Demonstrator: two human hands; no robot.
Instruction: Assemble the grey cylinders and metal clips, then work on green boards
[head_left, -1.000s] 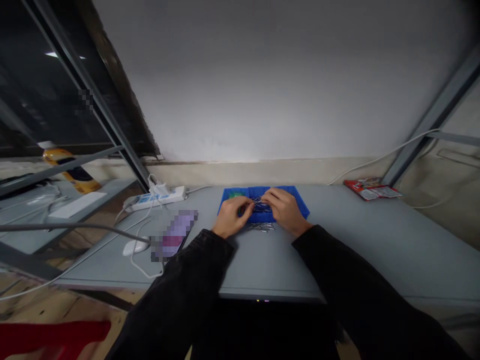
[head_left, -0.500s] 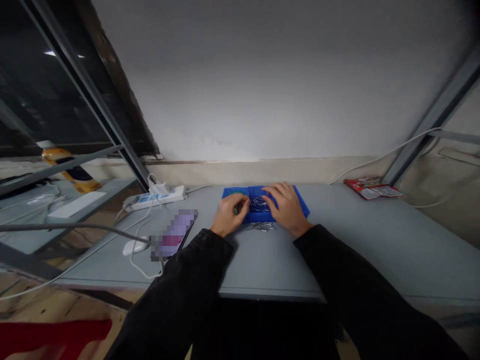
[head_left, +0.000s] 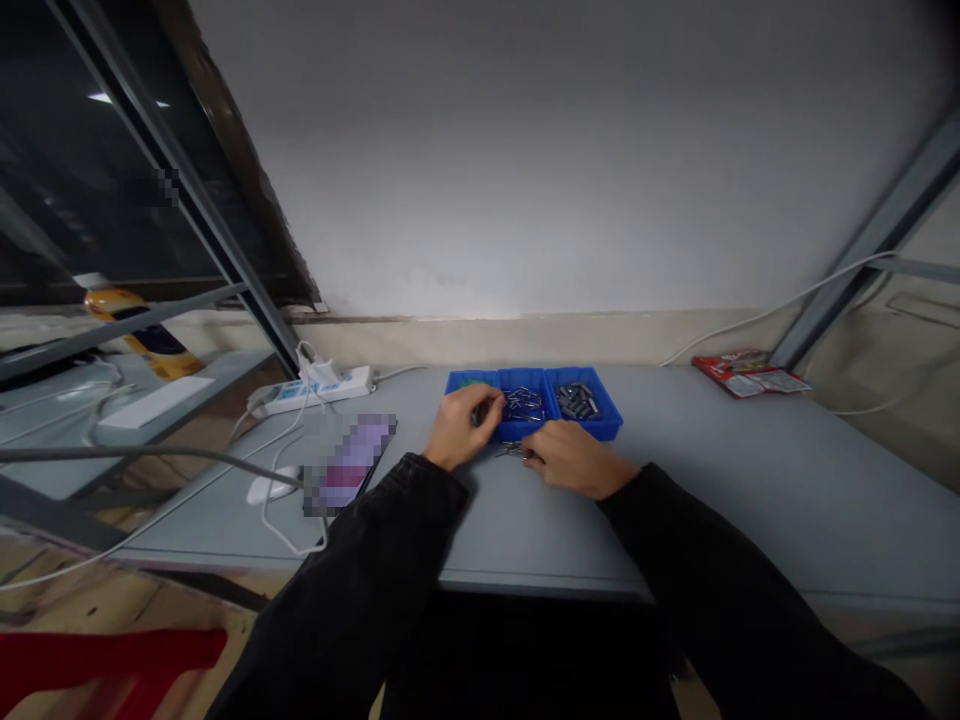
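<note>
Metal pins [head_left: 509, 450] are lying loose on the grey table [head_left: 517, 535], just in front of the blue tray [head_left: 602, 429]; others are resting in its middle compartment [head_left: 517, 431]. The right hand [head_left: 574, 459] is resting half-curled at the loose pins. The left hand [head_left: 456, 428] is hanging curled over the tray's left part. Whether either is pinching something, I cannot tell.

A pale plastered wall [head_left: 525, 180] is rising behind the grey table [head_left: 712, 500], glowing brightest low in the middle and dimming towards the top, while a cream band [head_left: 487, 342] is running along its foot. Metal posts [head_left: 171, 180] are slanting at both sides. A dark window [head_left: 45, 210] is showing a white light streak [head_left: 100, 98] at left, above the tan, stained floor [head_left: 67, 590].
</note>
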